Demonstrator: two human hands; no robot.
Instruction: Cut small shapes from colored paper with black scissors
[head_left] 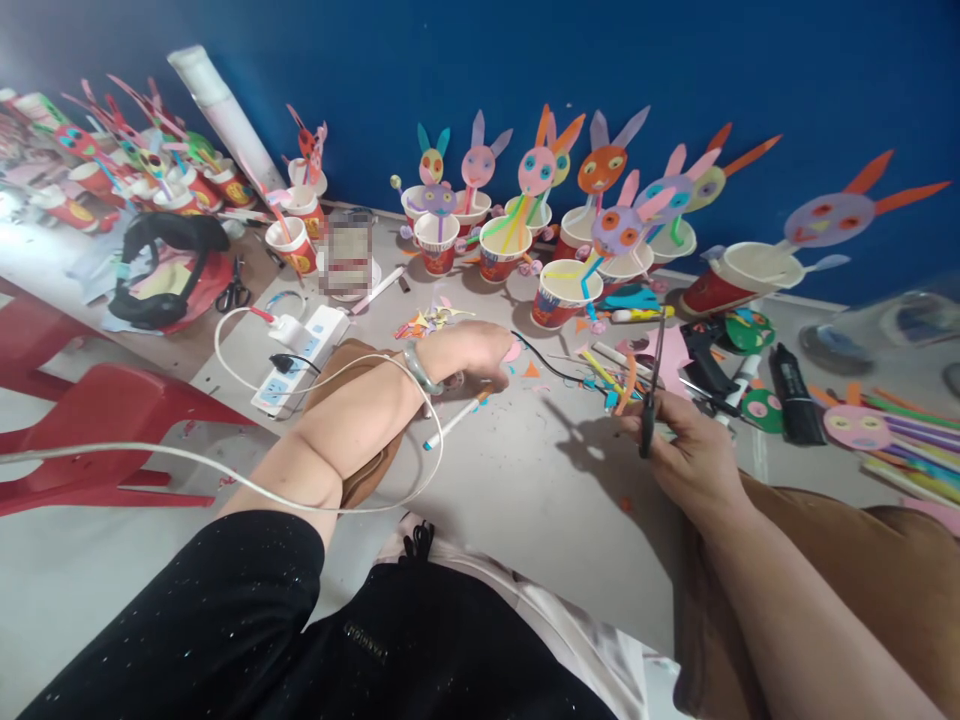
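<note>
My right hand (694, 450) is closed on a pair of scissors (657, 375), whose blades point up and away from me. An orange paper strip (628, 385) shows just beside its fingertips. To the left, my left hand (484, 350) is low over the table, its fingers curled down and mostly hidden. I cannot make out what it holds, if anything. A pink paper piece (513, 352) lies at its fingertips. Below it is a white pen with a blue end (454, 422), and behind it lies a small heap of colourful paper scraps (433, 318).
Paper cups (504, 250) with rabbit-faced paper figures line the blue wall. A white cable (225, 470) loops over my left arm from a power strip (304, 360). On the right are a black marker (796, 395) and colourful strips (919, 430). Red chairs (112, 420) stand left.
</note>
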